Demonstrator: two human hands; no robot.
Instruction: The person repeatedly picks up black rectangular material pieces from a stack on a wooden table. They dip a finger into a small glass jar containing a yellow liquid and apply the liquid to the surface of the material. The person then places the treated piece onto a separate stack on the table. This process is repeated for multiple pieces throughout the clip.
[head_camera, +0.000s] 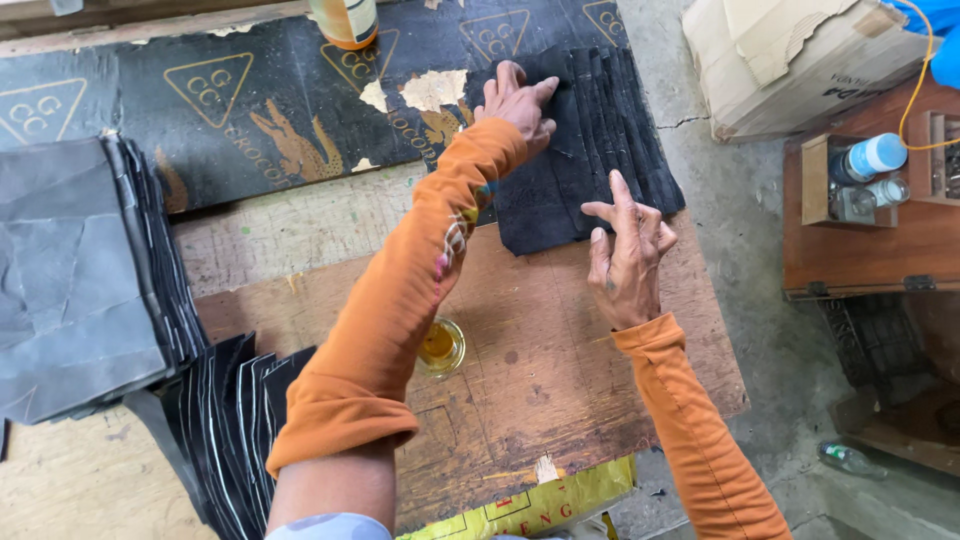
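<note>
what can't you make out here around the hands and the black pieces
Head view:
- Black pieces: count unclear, they overlap; left hand covers part.
- Cup of yellow liquid: half hidden by the left sleeve.
- Bottle: top cut off by the frame edge.
- Right hand: palm side unseen.

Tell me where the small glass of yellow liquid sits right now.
In the head view, the small glass of yellow liquid stands on the wooden table, lower centre, tucked against the left forearm's orange sleeve.
</note>
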